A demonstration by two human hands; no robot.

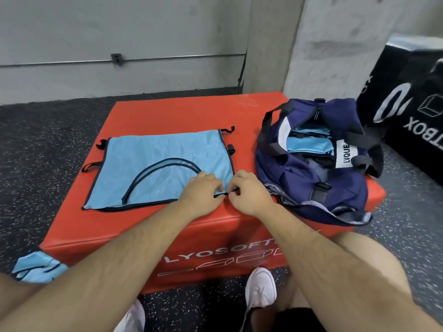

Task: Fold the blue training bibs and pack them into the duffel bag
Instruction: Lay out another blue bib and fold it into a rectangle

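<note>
Bib (153,168) flat on red box (167,236), left of open duffel bag (311,178). Left hand (201,188) and right hand (249,190) both pinch strap (221,194) at near right corner. Likely thin mesh: light, floppy, slides. Grab hem corners, not straps. Folded bibs (309,142) in bag.

gym / training room. speckled black rubber floor (48,130), bare concrete wall (119,25) with surface conduit (167,57). red soft plyo box (215,236) with printed branding, second black plyo box (412,97) at right marked "box". navy duffel bag (311,164) sits on the red one.
</note>
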